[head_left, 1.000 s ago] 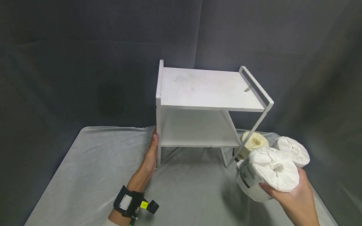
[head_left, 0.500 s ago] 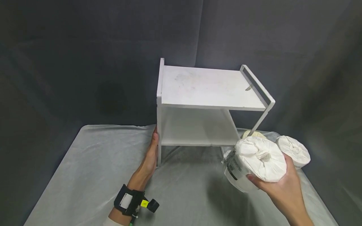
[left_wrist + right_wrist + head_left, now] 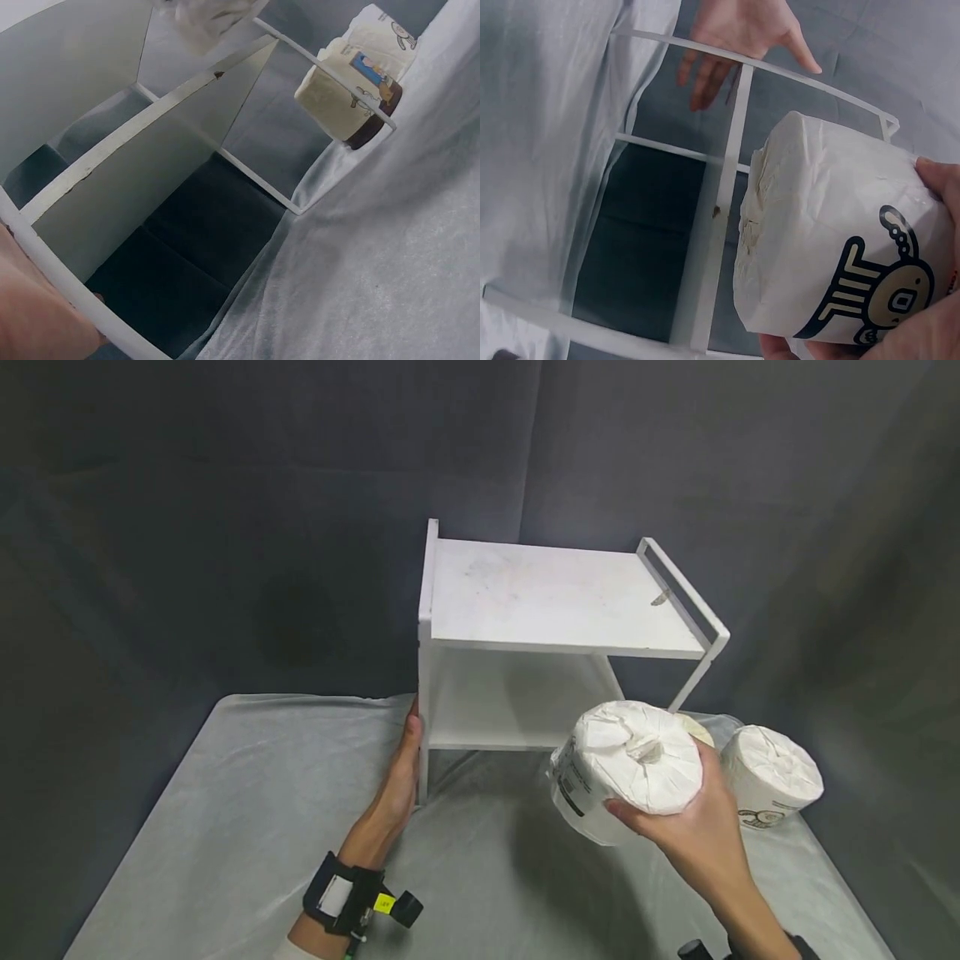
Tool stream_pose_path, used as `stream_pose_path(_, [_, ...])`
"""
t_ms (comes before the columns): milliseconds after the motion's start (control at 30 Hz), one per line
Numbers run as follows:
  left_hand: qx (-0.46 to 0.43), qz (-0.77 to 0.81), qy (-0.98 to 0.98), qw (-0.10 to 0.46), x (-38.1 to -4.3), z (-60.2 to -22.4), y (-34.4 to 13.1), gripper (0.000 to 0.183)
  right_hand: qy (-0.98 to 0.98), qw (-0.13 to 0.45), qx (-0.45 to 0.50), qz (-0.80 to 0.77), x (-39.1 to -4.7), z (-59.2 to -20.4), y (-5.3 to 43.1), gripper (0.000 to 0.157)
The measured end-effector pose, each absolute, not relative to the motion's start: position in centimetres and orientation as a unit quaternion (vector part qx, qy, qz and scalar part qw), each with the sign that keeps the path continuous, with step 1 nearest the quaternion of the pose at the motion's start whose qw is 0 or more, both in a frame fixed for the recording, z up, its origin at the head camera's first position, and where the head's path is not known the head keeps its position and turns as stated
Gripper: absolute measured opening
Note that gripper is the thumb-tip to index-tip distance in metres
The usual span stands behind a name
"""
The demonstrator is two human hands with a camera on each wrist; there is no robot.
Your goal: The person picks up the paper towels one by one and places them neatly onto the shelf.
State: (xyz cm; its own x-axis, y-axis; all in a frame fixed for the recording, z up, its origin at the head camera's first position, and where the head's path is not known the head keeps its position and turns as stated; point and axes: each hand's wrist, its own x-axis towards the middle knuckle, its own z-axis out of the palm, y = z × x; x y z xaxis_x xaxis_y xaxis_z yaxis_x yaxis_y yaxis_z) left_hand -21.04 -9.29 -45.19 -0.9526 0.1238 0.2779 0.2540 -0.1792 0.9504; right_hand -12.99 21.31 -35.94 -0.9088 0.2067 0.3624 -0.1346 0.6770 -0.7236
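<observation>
A white two-tier shelf rack (image 3: 562,597) stands on the cloth-covered table. My left hand (image 3: 393,781) touches its left side frame; in the right wrist view the fingers of that left hand (image 3: 739,34) are extended against the frame, with the thumb apart. My right hand (image 3: 697,822) grips a white wrapped toilet paper roll (image 3: 637,760) around its side, thumb at the front. The roll is raised and tilted in front of the lower shelf's right part (image 3: 480,710). Its printed cartoon wrapper (image 3: 855,240) shows in the right wrist view.
Another white toilet roll (image 3: 772,772) stands at the table's right. Beside it a cream-coloured roll (image 3: 337,97) is mostly hidden from the head view, near the rack's right leg. Grey cloth (image 3: 247,827) covers the table, and a dark curtain (image 3: 300,527) hangs behind.
My right hand has carried the toilet paper roll leftward and slightly up, from beside the other rolls to the front of the lower shelf. My left hand stays at the rack's side.
</observation>
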Motion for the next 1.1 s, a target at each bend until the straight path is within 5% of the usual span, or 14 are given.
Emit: stream_pose_path(1100, [-0.136, -0.759, -0.636, 0.024, -21.1, -45.2, -9.3, 0.083, -0.868, 0.179, 0.049, 0.461, -21.3, -35.2, 15.4, 0.104])
